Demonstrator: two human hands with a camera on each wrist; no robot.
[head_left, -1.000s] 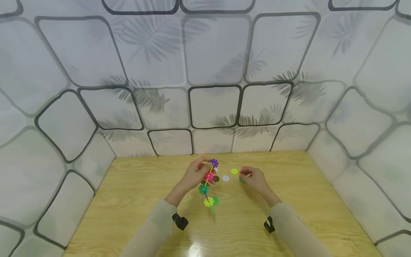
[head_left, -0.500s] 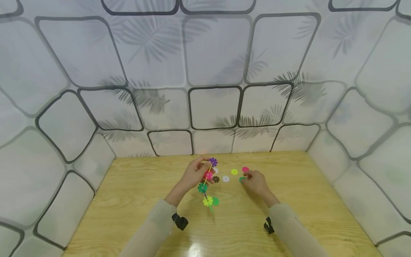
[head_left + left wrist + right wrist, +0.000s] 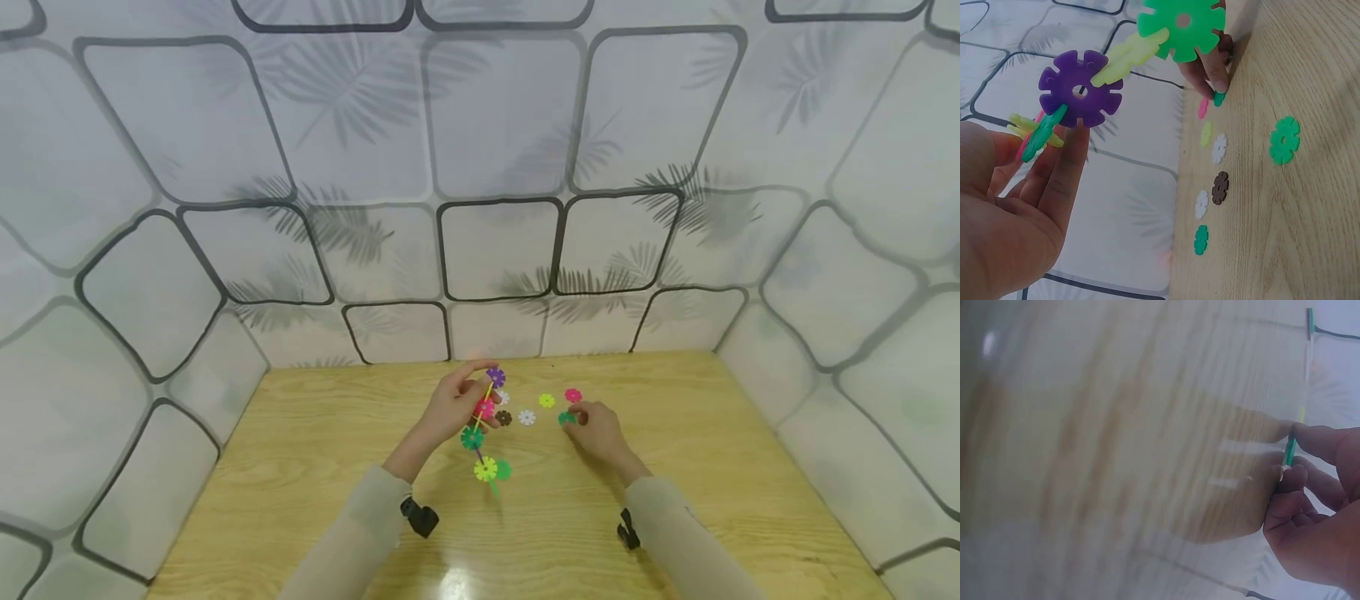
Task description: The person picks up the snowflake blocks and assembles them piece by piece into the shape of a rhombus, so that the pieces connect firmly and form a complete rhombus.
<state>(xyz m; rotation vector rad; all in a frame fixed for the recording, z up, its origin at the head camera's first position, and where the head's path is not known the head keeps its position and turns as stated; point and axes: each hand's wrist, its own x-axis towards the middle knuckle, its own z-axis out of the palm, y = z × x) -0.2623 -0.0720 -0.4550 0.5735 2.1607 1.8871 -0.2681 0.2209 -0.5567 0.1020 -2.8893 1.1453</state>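
Note:
My left hand (image 3: 448, 410) holds up a chain of interlocking notched plastic snowflake discs. A purple disc (image 3: 496, 377) is at its top and a yellow disc (image 3: 484, 469) near its lower end. In the left wrist view, the chain's large green disc (image 3: 1202, 39) and pale yellow disc (image 3: 1124, 61) extend beyond the fingers. On the wooden table, my right hand (image 3: 600, 433) pinches a single green disc (image 3: 566, 418) by its edges. The right wrist view shows that green disc (image 3: 1290, 452) edge-on between fingertips and thumb.
Loose discs lie on the table (image 3: 360, 533) between the hands: pink (image 3: 573, 395), yellow (image 3: 547, 401), white (image 3: 527, 417) and brown (image 3: 504, 417). A bright green disc (image 3: 1284, 140) lies apart from them. Patterned fabric walls (image 3: 495, 250) enclose the back and sides.
My right hand has shifted slightly toward me, uncovering the pink disc, and its fingertips are now at the green disc. The left hand and its chain have barely moved.

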